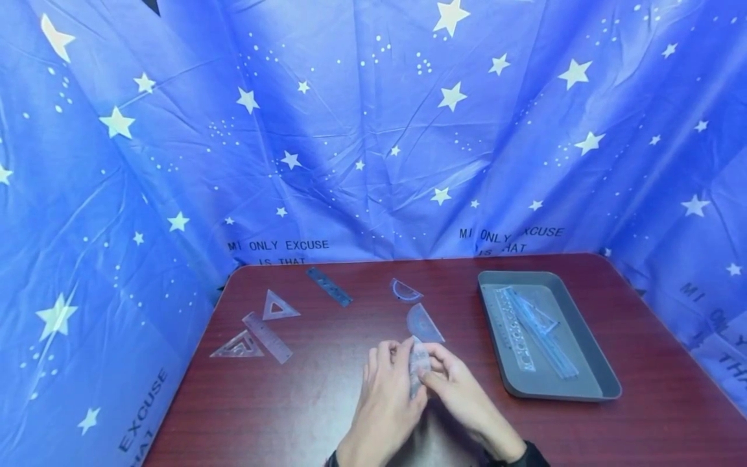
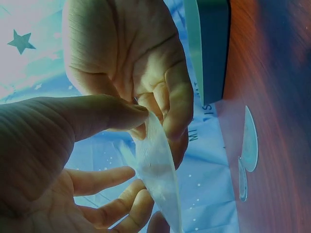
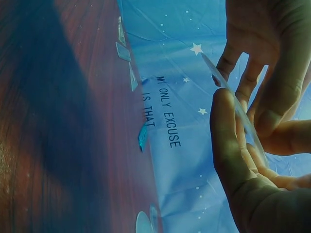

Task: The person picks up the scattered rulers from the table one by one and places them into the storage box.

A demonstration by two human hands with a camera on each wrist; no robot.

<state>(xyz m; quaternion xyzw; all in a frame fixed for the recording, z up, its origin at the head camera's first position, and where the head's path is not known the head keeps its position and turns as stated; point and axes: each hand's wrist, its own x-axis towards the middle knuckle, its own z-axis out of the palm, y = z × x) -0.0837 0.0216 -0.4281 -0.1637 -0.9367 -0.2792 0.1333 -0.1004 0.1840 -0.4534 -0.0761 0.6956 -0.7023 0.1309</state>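
Note:
Both hands hold one thin clear protractor (image 2: 160, 167) upright over the table, in front of the body. My left hand (image 1: 382, 399) pinches it from the left, thumb at its near side and fingers spread along it. From the right, my right hand (image 1: 461, 386) grips it between thumb and fingers. Its curved edge shows in the left wrist view; the right wrist view has it nearly edge-on, partly hidden by fingers. Just beyond the hands lie a larger protractor (image 1: 425, 323) and a small protractor (image 1: 405, 291).
A grey tray (image 1: 601, 363) on the right contains clear rulers (image 1: 539, 334) and a set square (image 1: 543, 318). On the left lie two set squares (image 1: 280, 305), a clear ruler (image 1: 267, 337) and a bluish ruler (image 1: 329, 287). A blue starred curtain (image 1: 362, 130) surrounds the dark red table (image 1: 245, 415).

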